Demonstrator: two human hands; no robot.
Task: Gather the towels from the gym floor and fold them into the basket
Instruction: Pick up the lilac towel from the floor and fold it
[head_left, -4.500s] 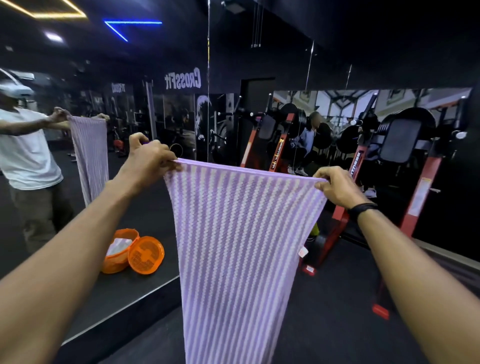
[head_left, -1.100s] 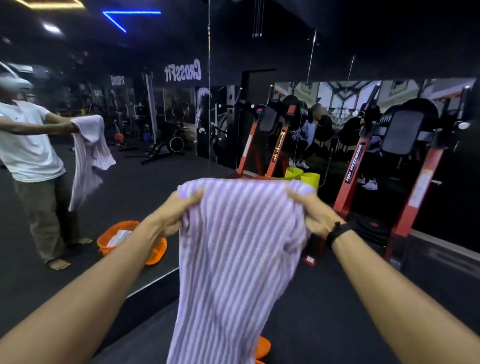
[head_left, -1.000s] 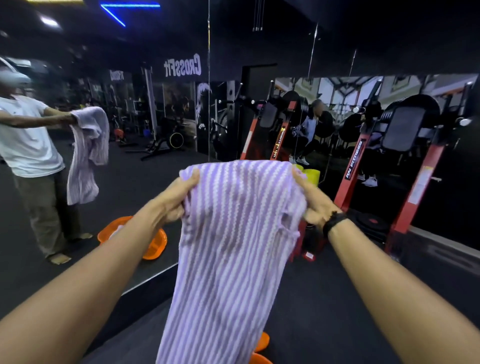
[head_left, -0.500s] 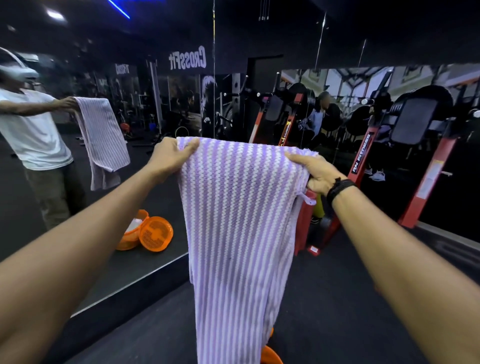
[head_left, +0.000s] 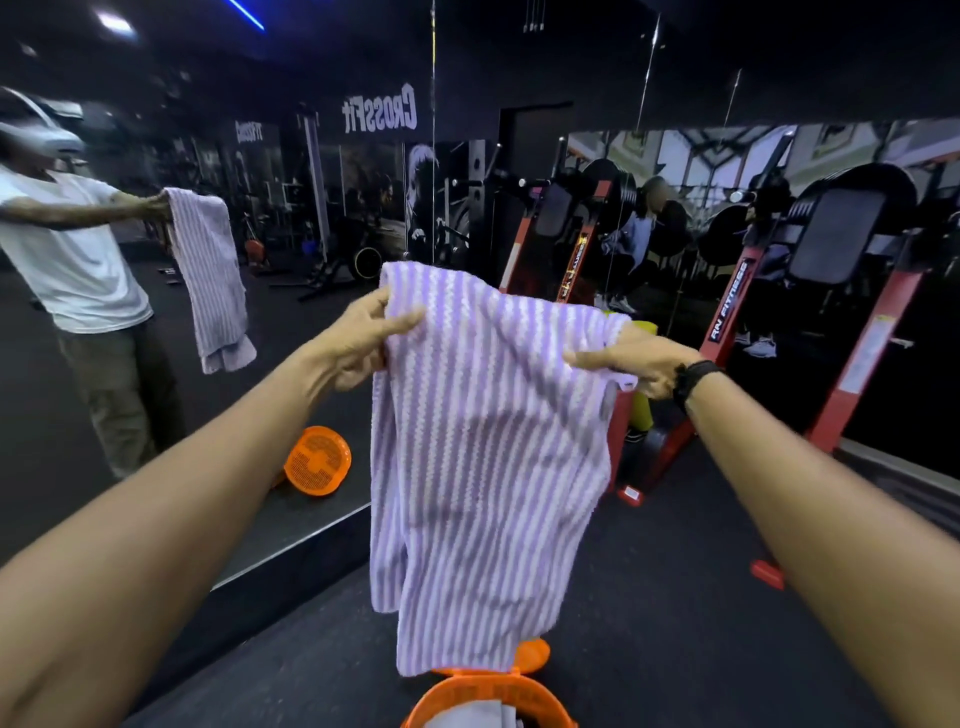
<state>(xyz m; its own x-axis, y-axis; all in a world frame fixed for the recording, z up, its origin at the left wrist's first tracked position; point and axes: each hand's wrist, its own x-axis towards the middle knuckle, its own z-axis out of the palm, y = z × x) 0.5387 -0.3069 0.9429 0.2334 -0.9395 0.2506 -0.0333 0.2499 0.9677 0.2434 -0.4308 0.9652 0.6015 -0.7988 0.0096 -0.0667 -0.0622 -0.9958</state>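
Head view: my left hand (head_left: 363, 343) and right hand (head_left: 631, 364) each pinch a top corner of the striped towel (head_left: 488, 457), which hangs folded above the orange basket (head_left: 447, 699). If either pinch slackens, the layers could slide apart, spoiling the fold.

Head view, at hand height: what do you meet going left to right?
Mirrored person → mirrored towel → left hand → towel → right hand → red machine.
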